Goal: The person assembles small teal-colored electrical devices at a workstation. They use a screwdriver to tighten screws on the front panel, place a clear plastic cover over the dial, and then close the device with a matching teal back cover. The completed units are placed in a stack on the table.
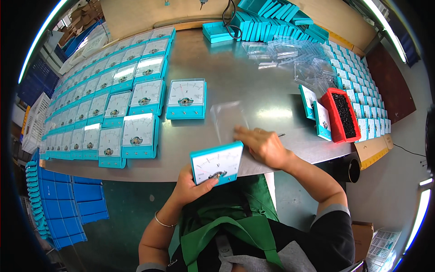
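Note:
My left hand (186, 187) is closed around the lower left edge of a teal-cased voltmeter (218, 162), tilted up just above the table's front edge. Its white dial and needle show, and the thumb lies over the lower part. To the right, my right hand (268, 148) has its fingertips closed at the edge of a clear plastic cover (229, 119). The cover is see-through and partly blurred, beyond the held meter. Another voltmeter (186, 97) lies face up on the table, ahead and to the left.
Rows of voltmeters (139, 131) fill the table's left side. On the right stands a red bin (330, 102) of small black parts, with two meters leaning beside it. Clear covers (312, 70) and stacked teal cases (258, 28) lie at the back. More meters (362, 90) line the far right.

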The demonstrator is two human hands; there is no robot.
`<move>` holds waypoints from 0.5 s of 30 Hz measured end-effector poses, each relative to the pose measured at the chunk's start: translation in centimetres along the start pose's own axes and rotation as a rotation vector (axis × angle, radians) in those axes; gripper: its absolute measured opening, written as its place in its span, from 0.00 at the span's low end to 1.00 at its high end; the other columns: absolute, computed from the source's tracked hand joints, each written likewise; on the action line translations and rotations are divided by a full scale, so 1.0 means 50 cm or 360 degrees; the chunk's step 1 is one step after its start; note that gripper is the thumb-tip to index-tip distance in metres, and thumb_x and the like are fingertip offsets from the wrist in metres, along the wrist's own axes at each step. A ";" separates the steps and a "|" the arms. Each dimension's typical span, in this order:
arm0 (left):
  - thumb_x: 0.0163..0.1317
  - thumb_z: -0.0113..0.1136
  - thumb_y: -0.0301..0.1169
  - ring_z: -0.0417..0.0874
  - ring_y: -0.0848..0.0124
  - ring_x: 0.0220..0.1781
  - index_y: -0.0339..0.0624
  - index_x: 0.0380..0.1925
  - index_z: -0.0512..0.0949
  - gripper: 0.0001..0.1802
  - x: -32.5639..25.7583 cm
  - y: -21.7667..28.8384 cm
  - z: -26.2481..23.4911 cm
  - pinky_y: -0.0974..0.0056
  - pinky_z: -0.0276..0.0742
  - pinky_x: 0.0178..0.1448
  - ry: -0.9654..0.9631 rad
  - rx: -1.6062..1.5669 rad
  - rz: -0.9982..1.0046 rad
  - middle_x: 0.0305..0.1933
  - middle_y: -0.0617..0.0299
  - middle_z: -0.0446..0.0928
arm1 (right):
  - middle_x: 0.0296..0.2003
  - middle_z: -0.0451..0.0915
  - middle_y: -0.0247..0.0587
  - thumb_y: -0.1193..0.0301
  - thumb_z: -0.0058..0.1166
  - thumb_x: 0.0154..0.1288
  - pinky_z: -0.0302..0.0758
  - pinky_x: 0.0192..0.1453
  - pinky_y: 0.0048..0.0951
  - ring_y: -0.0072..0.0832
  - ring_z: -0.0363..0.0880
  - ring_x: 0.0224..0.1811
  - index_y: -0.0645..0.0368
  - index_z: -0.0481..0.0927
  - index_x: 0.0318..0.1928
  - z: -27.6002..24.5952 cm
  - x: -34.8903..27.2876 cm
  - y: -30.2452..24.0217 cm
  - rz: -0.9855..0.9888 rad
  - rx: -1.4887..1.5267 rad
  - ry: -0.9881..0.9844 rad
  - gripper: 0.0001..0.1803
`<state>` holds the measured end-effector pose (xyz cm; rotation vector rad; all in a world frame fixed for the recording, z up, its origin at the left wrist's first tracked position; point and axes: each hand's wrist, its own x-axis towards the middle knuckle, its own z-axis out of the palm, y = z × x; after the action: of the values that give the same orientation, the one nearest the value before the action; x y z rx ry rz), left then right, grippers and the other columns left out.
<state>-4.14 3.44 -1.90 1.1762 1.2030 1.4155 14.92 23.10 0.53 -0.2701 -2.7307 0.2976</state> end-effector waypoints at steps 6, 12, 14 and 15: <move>0.51 0.62 0.22 0.81 0.52 0.47 0.33 0.42 0.76 0.16 0.002 0.059 0.016 0.59 0.79 0.46 -0.0890 0.1113 0.0498 0.73 0.47 0.51 | 0.52 0.78 0.41 0.67 0.57 0.48 0.81 0.38 0.29 0.34 0.80 0.47 0.58 0.80 0.42 -0.053 -0.069 0.017 -0.0569 -0.0031 -0.0056 0.17; 0.54 0.61 0.25 0.64 0.51 0.69 0.36 0.38 0.77 0.10 0.024 0.036 0.074 0.57 0.73 0.59 -0.0842 0.1339 0.0077 0.76 0.49 0.45 | 0.44 0.79 0.45 0.78 0.60 0.47 0.80 0.39 0.33 0.37 0.81 0.41 0.60 0.78 0.41 -0.133 -0.075 0.032 0.0176 -0.0360 0.0263 0.16; 0.55 0.61 0.25 0.59 0.52 0.72 0.35 0.38 0.77 0.11 0.024 0.029 0.076 0.56 0.69 0.63 -0.0752 0.1193 0.0142 0.76 0.49 0.44 | 0.35 0.78 0.47 0.85 0.55 0.50 0.77 0.35 0.34 0.40 0.79 0.32 0.61 0.77 0.38 -0.206 -0.133 0.092 0.0816 -0.0323 0.0595 0.14; 0.55 0.61 0.25 0.57 0.52 0.73 0.34 0.39 0.78 0.11 0.026 0.033 0.076 0.56 0.67 0.65 -0.0727 0.1099 0.0146 0.76 0.49 0.44 | 0.33 0.78 0.45 0.82 0.56 0.53 0.76 0.33 0.32 0.39 0.79 0.31 0.59 0.77 0.38 -0.246 -0.174 0.145 0.0729 -0.0692 0.0723 0.10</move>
<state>-0.63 5.00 0.11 1.9207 1.3447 0.7176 28.69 30.16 6.88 -0.9584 -2.2261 -0.2252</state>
